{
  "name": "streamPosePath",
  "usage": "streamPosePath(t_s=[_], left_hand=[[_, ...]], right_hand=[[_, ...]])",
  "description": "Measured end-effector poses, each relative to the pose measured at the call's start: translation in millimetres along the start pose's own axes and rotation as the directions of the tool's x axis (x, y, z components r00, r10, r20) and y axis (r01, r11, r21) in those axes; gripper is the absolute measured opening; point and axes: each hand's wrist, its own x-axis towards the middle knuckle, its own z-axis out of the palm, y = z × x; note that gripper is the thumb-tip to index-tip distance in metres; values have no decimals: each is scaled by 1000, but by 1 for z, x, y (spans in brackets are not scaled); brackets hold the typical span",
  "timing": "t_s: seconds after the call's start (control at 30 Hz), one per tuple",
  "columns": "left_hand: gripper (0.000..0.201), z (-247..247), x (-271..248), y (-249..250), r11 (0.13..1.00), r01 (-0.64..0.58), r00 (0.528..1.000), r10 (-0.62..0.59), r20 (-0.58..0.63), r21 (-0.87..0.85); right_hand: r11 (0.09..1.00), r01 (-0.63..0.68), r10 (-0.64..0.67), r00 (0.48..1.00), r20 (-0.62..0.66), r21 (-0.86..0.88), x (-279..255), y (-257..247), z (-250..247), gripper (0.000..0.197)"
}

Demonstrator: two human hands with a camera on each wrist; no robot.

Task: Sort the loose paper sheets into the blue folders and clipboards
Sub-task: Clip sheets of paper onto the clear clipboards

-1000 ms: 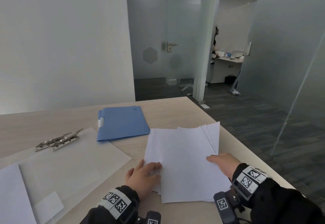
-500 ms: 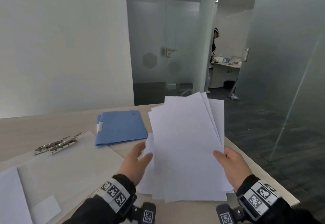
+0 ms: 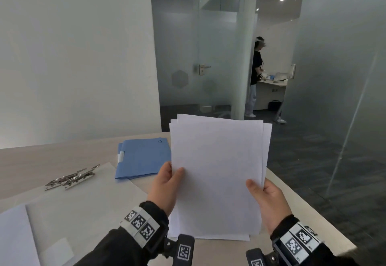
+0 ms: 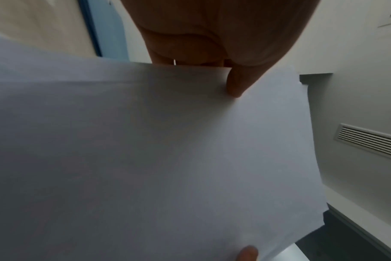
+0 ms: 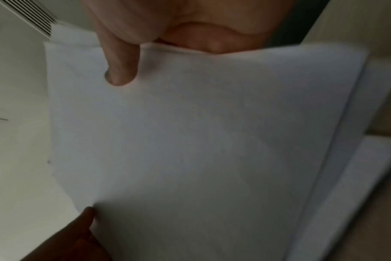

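Note:
A stack of several white paper sheets (image 3: 217,171) stands nearly upright above the table. My left hand (image 3: 167,184) pinches its left edge, thumb on the front, and my right hand (image 3: 265,198) pinches its right edge the same way. The left wrist view shows the sheets (image 4: 156,150) under my left thumb (image 4: 237,84). In the right wrist view my right thumb (image 5: 121,70) lies on the sheets (image 5: 201,141). A blue folder (image 3: 144,157) lies shut on the table behind my left hand. Clear clipboards (image 3: 83,198) with metal clips (image 3: 73,178) lie at the left.
The light wooden table (image 3: 41,157) ends close to my right wrist, with dark floor beyond. A loose white sheet (image 3: 14,236) lies at the front left corner. Frosted glass walls and a door stand behind; a person stands at a desk in the far room.
The sheets lay fanned flat on the table a second ago. Both hands have lifted them upright and squared them, my left hand now pinching the left edge.

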Motion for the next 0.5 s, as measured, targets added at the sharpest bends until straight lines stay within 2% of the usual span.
streamPosePath(t_s=[0.17, 0.3, 0.4, 0.5], left_hand=[[20, 8, -18, -8, 999, 13, 999, -12, 46, -29], [19, 5, -19, -6, 1000, -6, 998, 8, 68, -25], [21, 1, -23, -15, 999, 27, 995, -29, 91, 23], [25, -3, -29, -23, 996, 79, 989, -83, 126, 35]], right_hand=[[998, -57, 57, 998, -24, -7, -3, 8, 0, 22], [997, -60, 59, 998, 15, 50, -2, 2, -3, 20], [992, -114, 111, 992, 52, 55, -6, 4, -3, 24], [984, -177, 176, 983, 47, 17, -10, 8, -1, 20]])
